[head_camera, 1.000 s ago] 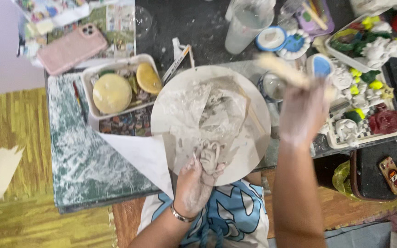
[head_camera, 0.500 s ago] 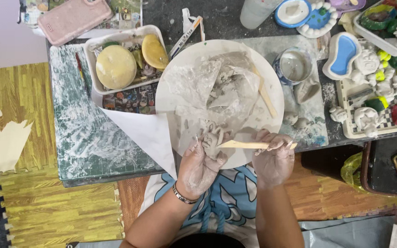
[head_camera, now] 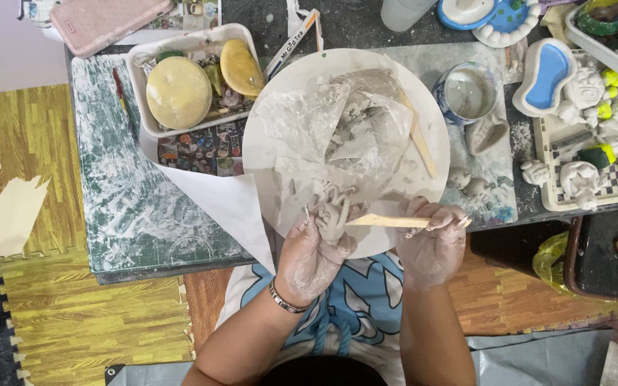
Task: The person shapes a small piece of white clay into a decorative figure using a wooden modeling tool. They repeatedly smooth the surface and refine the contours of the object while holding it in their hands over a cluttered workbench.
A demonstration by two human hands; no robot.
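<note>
- A small clay figure [head_camera: 332, 218], pale grey with stubby prongs on top, sits at the near edge of the round white board [head_camera: 280, 107], held just above it.
- The left hand [head_camera: 312, 254], caked in clay, is wrapped around the figure from below.
- The right hand [head_camera: 432, 243] pinches a flat wooden modelling stick [head_camera: 388, 222] that lies level, its tip touching the figure's side.
- Further back on the board lies crumpled clear plastic [head_camera: 355, 125], with a second wooden stick [head_camera: 419, 140] beside it.
- To the left is a white tray [head_camera: 137, 86] with round yellow sponges [head_camera: 178, 91]; to the right a cup of cloudy water [head_camera: 466, 93] and painted clay pieces [head_camera: 588, 93].
</note>
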